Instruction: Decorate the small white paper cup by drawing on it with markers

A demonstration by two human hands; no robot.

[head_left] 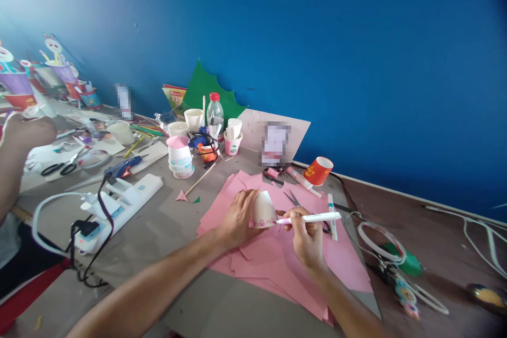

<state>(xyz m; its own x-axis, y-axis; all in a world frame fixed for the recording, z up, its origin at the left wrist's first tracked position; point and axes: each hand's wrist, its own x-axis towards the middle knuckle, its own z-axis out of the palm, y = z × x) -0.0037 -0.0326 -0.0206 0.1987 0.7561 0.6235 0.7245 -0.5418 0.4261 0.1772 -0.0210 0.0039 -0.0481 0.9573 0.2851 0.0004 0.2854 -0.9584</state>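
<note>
My left hand (236, 217) is wrapped round a white paper cup (264, 209) lying on its side on a stack of pink paper (273, 261). My right hand (307, 235) pinches a white marker (312, 217) whose pink tip touches the cup near its rim, where pink marks show. Scissors (292, 198) lie on the pink paper just behind the cup. A second white pen (331, 211) lies beside my right hand.
A red paper cup (318, 170) lies tipped behind the paper. A water bottle (215, 114), several cups, a glue gun (121, 168), a white power strip (119, 203) and cables crowd the grey table (170, 222). Another person's arm (16, 148) reaches in at far left.
</note>
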